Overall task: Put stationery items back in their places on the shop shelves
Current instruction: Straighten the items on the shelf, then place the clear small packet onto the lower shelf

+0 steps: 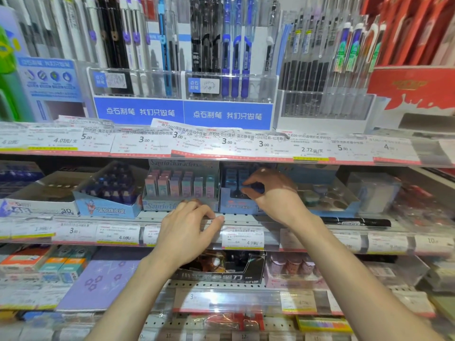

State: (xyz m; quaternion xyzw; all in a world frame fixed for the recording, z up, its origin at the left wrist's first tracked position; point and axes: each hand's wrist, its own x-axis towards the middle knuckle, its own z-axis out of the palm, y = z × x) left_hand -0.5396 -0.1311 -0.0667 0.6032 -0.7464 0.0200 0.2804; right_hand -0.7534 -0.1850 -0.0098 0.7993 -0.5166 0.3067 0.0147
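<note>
A small dark-blue item [253, 187] is pinched between the thumb and curled fingers of the right hand [270, 193], held just over the blue display box [236, 207] on the middle shelf [246, 219]. What the item is cannot be told. The left hand [187, 232] rests on that shelf's front edge, fingers loosely bent, gripping nothing. Left of the blue box stands a pastel eraser box [181, 188]; a black marker [357, 221] lies to the right.
</note>
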